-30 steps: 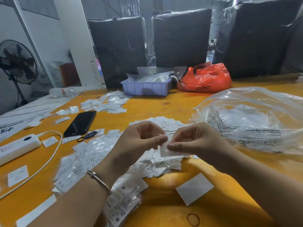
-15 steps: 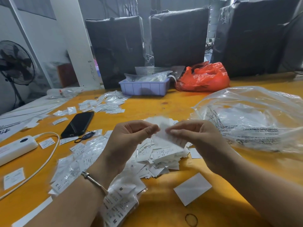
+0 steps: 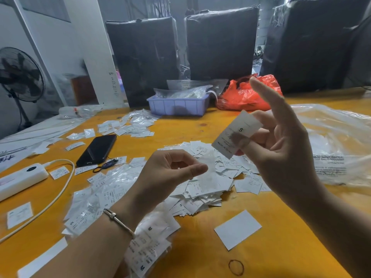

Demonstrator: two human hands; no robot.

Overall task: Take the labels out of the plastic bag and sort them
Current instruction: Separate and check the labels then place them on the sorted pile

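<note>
1. We're looking at an orange table, its surface scattered with paper.
2. At the middle we've got a heap of white labels, several marked S.
3. Near us, sleeved labels marked M, and beside them a blank white card and a rubber band.
4. On the left, a black phone, a white power bank with its cable.
5. On the far side, a lilac tray, a red plastic bag; on the right, a big clear plastic bag.
</note>
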